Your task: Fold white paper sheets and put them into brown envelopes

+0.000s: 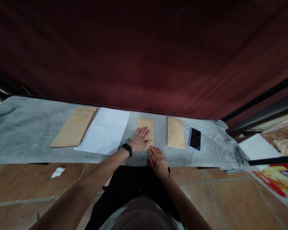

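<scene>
My left hand (140,139) lies flat, fingers spread, on a small brown paper envelope (145,122) in front of me. At the envelope's lower right corner rests my right hand (157,160), its fingers stretched out and close together over the grey cloth. To the left is a large white paper sheet (105,127) with fold creases, beside a stack of larger brown envelopes (73,129). Another stack of small brown envelopes (176,132) lies to the right of my hands. A black band circles my left wrist.
A phone (195,139) with a dark screen lies right of the small stack. Grey cloth (211,140) covers the narrow surface, backed by a dark red panel (144,70). A white scrap (58,172) lies on the tiled floor; a white sheet (258,147) and a colourful package (283,179) are far right.
</scene>
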The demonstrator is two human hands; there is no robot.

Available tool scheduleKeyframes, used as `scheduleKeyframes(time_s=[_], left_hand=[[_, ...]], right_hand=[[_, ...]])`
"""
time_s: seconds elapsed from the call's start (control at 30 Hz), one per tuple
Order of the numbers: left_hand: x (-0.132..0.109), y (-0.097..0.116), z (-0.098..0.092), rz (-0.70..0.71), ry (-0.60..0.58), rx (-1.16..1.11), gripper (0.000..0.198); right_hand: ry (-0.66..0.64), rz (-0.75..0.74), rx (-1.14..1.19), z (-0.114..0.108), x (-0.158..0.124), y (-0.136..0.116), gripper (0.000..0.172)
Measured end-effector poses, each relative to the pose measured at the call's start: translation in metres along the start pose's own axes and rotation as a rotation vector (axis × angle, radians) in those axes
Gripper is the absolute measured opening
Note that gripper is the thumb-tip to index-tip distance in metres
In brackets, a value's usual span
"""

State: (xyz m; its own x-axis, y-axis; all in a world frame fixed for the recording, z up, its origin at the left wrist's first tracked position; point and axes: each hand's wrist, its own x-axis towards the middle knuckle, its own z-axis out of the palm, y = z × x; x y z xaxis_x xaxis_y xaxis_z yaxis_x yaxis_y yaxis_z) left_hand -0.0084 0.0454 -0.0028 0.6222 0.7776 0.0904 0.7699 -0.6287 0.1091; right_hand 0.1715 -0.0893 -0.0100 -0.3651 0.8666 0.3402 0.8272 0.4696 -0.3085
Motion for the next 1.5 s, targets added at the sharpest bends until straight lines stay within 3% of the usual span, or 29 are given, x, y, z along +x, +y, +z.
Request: scheduleKeyframes(time_s=[0.43,0.77,0.93,1.27,1.5], left_hand=[[0.046,-0.018,-0.003,-0.156,-0.020,-0.046,0.070],[0.059,-0.020,-0.008,-0.241,-0.059,-0.062,0.067],[0.035,-0.007,-0.010,-0.204,-0.067,-0.066,0.063],[-0.051,0.022,-0.002,-0.075,-0.010,-0.048,0.053],[-0.093,0.026,-0.011,0.072,0.043,-0.017,0.050]], right_hand=[[0.014,0.032,0.013,-0.004,0.004,-0.005,0.045],[0.048,0.029,0.002,-0.002,0.004,-0.005,0.047],[0.070,0.027,0.006,-0.001,0.004,-0.005,0.047],[0.110,0.062,-0.010,0.008,0.003,-0.005,0.043],[0.059,0.054,-0.003,0.004,0.001,-0.005,0.048]])
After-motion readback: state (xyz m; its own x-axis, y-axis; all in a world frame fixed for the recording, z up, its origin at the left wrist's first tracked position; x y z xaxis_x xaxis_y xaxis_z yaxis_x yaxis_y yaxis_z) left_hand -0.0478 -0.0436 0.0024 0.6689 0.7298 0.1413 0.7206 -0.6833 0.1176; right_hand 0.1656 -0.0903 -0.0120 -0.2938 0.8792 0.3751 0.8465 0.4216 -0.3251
